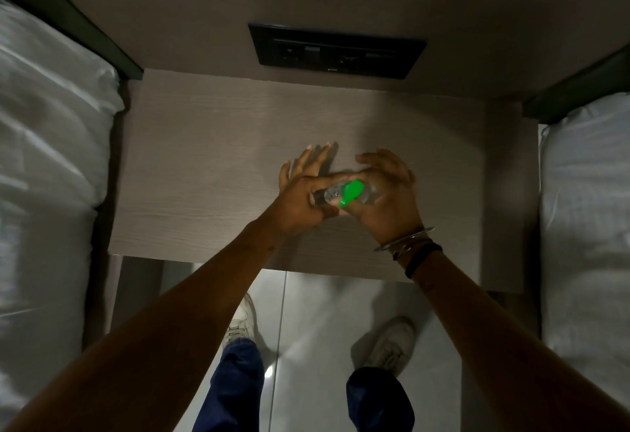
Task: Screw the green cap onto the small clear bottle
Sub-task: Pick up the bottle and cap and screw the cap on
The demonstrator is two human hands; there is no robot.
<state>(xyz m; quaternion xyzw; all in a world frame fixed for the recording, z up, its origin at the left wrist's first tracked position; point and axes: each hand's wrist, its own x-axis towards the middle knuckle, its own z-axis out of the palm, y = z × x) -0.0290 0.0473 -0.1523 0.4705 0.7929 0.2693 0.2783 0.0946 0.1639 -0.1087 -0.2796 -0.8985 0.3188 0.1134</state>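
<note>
I hold the small clear bottle (330,194) between both hands, just above the wooden bedside table (211,172). The green cap (351,191) sits at the bottle's top and faces the camera. My left hand (300,201) pinches the bottle's left side with thumb and forefinger, its other fingers spread out. My right hand (390,196) curls around the right side, with the thumb against the cap's near edge. Most of the bottle's body is hidden by my fingers.
A black socket panel (335,51) is set in the wall behind the table. White beds stand at the left (44,145) and at the right (586,193). Below the table's near edge are a tiled floor and my white shoes (392,343).
</note>
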